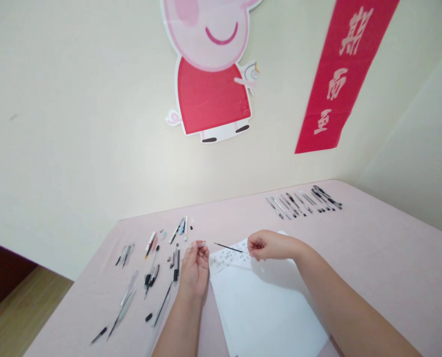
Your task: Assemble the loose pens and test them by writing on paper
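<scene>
My right hand (pixel 271 245) is closed in a pinch at the end of a thin pen refill (pixel 228 247). The refill's dark length points left, its tip close to my left hand (pixel 195 267). Between the left thumb and fingers is a clear pen barrel (pixel 201 244), lying roughly sideways and hard to see against the pale table. A gap shows between barrel and refill tip. Below both hands lies a stack of white paper (pixel 269 297), with rows of small handwriting along its top.
Loose pen parts, such as a black-gripped barrel (pixel 176 267), a black cap (pixel 148 317) and clear tubes (pixel 126 307), lie scattered on the left of the pink table (pixel 384 258). Several pens (pixel 295 203) form a row at the back right. A wall stands behind.
</scene>
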Motion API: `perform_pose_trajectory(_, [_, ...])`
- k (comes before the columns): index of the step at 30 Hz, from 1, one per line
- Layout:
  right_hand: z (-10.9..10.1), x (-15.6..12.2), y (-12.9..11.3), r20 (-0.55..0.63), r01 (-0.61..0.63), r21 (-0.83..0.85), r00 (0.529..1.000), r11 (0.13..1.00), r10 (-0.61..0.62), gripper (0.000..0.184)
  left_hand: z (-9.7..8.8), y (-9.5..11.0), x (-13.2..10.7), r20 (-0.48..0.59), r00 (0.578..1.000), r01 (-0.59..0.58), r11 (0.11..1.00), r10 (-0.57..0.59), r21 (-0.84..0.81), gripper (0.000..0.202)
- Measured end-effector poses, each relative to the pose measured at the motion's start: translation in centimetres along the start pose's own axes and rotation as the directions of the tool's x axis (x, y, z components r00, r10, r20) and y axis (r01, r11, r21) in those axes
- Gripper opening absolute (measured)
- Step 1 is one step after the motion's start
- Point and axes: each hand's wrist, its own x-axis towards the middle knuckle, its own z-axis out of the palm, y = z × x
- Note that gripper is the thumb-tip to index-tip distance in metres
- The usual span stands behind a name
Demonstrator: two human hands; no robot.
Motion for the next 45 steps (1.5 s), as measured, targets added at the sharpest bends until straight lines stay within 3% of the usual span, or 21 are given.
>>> perform_pose_trajectory(5, [-0.3,-0.1,-0.2,-0.139,0.016,-0.069,0.99,0.997,-0.026,0.009,0.1,-0.3,-0.3,0.053,0.996,-0.073,0.989,0.067,0.125,0.016])
perform_pose_trajectory(13, [-0.1,0.6,0.1,-0.299,0.06,-0.004,0.952,0.998,-0.059,0.011,0.5,-0.6,-0.9,0.13,0.991,-0.067,0.955,0.03,0.289,0.022])
perform_pose_trajectory(21, [1.3,1.6,-0.5,-0.275,0.053,0.242,0.961,0.969,0.017,0.009,0.4,-0.8,-1.2,0.202,0.977,-0.003,0.938,-0.072,0.347,0.024])
perform_pose_trajectory(26, [1.9,2.3,0.0,-0.251,0.098,0.275,0.968,0.956,-0.027,0.016,0.2,-0.8,-1.2,0.264,0.958,0.012,0.934,-0.113,0.357,0.022])
perform_pose_trajectory(39, [2.5,2.5,0.4,-0.187,0.135,0.357,0.98,0.924,-0.071,0.024,0.1,-0.9,-1.3,0.295,0.944,0.023,0.92,-0.149,0.391,0.021])
perform_pose_trajectory(45, [2.6,2.4,0.0,-0.163,0.157,0.391,0.982,0.907,-0.099,0.028,0.2,-0.6,-1.3,0.254,0.956,0.054,0.939,-0.147,0.34,0.02])
